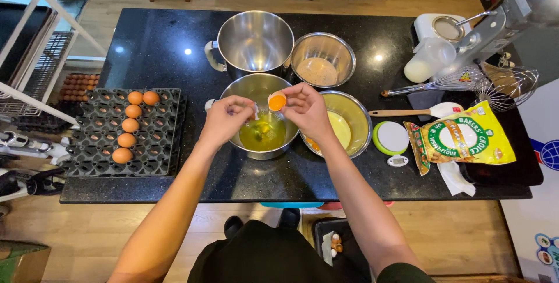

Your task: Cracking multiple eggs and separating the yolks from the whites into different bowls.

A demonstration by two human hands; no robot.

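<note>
**Egg split over the steel bowl**

Head view: our right hand (307,108) has its fingers pinched around a half shell (276,102) with the yolk in it, held above the steel bowl (262,117) on the black counter (174,44). Our left hand (224,121) grips the other shell piece (255,110), fingers closed, over the same bowl. Egg tray (125,131) sits well left.

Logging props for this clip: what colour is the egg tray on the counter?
Black. The egg tray shows best in the head view, left of the hands.
</note>
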